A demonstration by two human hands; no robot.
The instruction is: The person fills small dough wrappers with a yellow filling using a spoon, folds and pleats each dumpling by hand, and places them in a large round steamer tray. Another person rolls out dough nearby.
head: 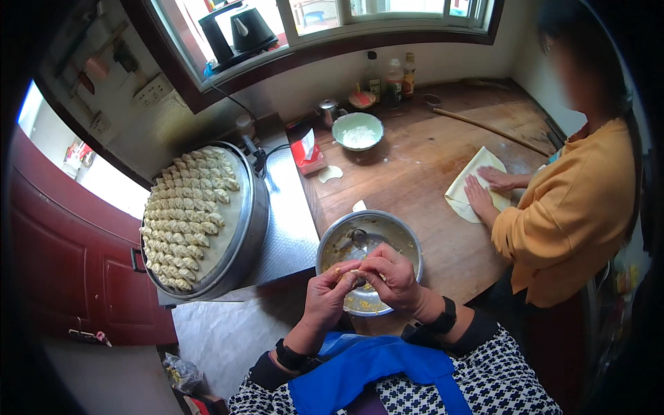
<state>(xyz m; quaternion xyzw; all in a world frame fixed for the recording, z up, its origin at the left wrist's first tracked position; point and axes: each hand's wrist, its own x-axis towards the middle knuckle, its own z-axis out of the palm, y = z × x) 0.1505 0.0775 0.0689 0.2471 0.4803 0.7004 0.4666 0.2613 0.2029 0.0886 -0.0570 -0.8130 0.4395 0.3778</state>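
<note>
My left hand and my right hand meet fingertip to fingertip over a steel mixing bowl. Between them they pinch a small dumpling, mostly hidden by the fingers. Scraps of yellow filling cling to the bowl's inside, and a metal spoon rests in it. Just beyond the rim lies a small piece of dough. To the left, rows of shaped dumplings cover much of a large round metal tray.
At right a person in a yellow top presses folded dough on the wooden table. A rolling pin lies behind it. Farther back are a bowl of flour, a tissue box, a dough wrapper, a metal pot and bottles.
</note>
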